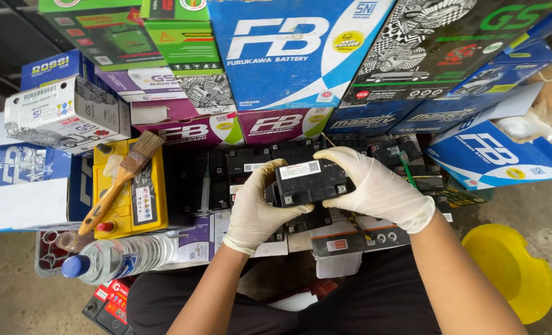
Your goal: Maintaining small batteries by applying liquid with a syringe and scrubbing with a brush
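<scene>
The person sits low among stacked cartons, both hands in pale disposable gloves. The left hand (pixel 255 208) and the right hand (pixel 375 186) are closed around a small black battery (pixel 309 181), one hand on each end, holding it up in front of the chest with its top face toward the camera. A white sticker runs along the upper edge of that top face. The left thumb and fingers curl over the battery's left end; the right fingers wrap over its upper right corner, with the thumb underneath.

Directly beneath and behind the held battery lies a row of more black batteries (pixel 251 162), packed close together on the worktop. Among them, to the left of the hands, a syringe (pixel 206 192) stands upright.

Further left sits a yellow battery (pixel 140 198) with a wooden-handled paintbrush (pixel 121 180) lying diagonally across its top, bristles pointing up and to the right. Just below that, a clear plastic bottle with a blue cap (pixel 114 257) lies on its side, cap to the left.

Behind everything rises a wall of battery cartons: a large blue and white carton (pixel 294 56) in the middle, green ones to its left, purple ones below, and a dark patterned carton (pixel 437 43) to the right. On the floor at the right, near the person's right forearm, sits a yellow plastic funnel-shaped tub (pixel 511 273).
</scene>
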